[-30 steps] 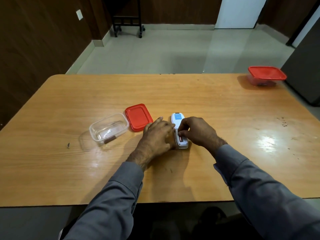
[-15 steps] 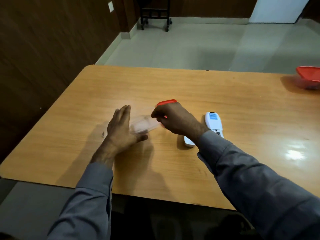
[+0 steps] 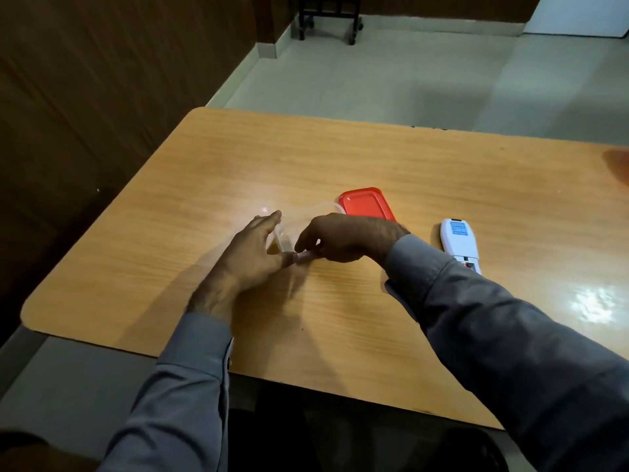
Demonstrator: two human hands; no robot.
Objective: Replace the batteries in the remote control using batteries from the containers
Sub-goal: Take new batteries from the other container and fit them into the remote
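Remote (image 3: 459,243) face-down on table (image 3: 374,158), right of centre, long axis near-far, open battery bay at near end, label end pointing far. Clear tub (image 3: 306,216) left of remote, mostly hidden by hands, contents unclear. Red lid (image 3: 366,203) flat, just beside tub's far-right corner. Left hand (image 3: 253,253) fingers straight, pressed against tub's left wall. Right hand (image 3: 343,238) curled over tub, pinching small pale cylinder, likely battery (image 3: 306,255), at tub's near edge.
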